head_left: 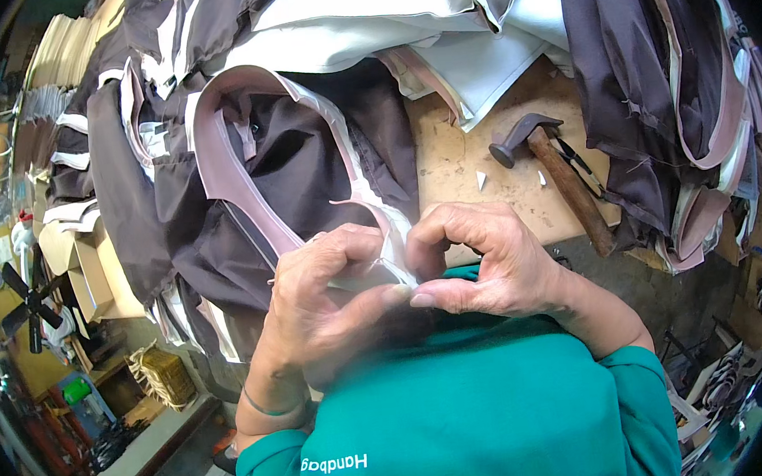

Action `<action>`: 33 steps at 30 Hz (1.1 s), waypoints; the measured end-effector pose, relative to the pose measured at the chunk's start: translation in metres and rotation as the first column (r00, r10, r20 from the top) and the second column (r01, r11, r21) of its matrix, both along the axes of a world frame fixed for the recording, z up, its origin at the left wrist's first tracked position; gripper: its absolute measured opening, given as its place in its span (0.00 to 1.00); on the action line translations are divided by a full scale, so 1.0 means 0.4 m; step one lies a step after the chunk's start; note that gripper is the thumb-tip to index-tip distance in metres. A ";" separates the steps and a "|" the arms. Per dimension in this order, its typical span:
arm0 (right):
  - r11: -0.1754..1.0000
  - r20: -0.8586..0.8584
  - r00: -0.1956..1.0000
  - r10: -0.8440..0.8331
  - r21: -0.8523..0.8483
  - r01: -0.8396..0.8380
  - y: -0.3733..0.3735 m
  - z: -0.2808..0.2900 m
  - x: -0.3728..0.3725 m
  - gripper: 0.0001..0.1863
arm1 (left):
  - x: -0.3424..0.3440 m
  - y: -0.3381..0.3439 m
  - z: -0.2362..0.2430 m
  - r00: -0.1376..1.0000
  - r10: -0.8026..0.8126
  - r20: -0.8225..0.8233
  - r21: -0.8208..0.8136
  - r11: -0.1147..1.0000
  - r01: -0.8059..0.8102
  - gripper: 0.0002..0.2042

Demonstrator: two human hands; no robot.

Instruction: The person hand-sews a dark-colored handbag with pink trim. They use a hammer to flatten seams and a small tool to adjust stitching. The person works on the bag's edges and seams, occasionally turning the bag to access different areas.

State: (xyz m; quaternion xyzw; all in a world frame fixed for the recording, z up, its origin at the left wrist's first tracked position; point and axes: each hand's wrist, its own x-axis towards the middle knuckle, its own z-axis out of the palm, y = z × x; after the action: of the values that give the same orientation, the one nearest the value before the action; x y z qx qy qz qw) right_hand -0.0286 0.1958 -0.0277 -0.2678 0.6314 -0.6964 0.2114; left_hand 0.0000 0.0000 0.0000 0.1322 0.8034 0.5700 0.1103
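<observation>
A handbag piece of dark brown fabric (303,172) lies on the bench in front of me, with a curved dusty-pink strip (219,152) forming a loop on it. White lining (389,228) shows along the loop's near right end. My left hand (331,288) pinches that white edge between thumb and fingers. Close beside it, my right hand (482,256) is curled with thumb and fingertips on the same edge. Both thumb tips almost meet there. What lies under the fingers is mostly hidden.
A hammer (567,185) with a wooden handle lies on the board (456,159) at right, with a dark slim tool (580,166) and white scraps (482,179) near it. More brown pieces (626,81) are heaped right. A fan (29,305) and woven basket (159,377) stand left.
</observation>
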 end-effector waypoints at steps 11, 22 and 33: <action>0.992 -0.114 0.989 -0.098 0.066 0.106 -0.022 -0.013 0.015 0.07 | 0.008 0.007 0.009 0.999 0.035 -0.025 -0.162 0.986 -0.039 0.12; 0.999 -0.151 0.989 0.001 -0.041 -0.008 -0.050 -0.032 -0.036 0.08 | 0.034 -0.016 0.044 0.975 0.181 0.128 -0.175 0.972 -0.158 0.08; 0.977 -0.192 0.958 0.215 0.034 -0.212 -0.072 -0.008 -0.058 0.08 | 0.040 -0.041 0.067 0.953 0.098 0.286 -0.021 0.995 -0.096 0.06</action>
State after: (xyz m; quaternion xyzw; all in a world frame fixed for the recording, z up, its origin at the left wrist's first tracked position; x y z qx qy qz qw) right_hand -0.0518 0.1671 -0.0310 -0.3999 0.6209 -0.6358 0.2243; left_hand 0.0160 -0.0165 0.0268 0.0085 0.7863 0.5852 0.1978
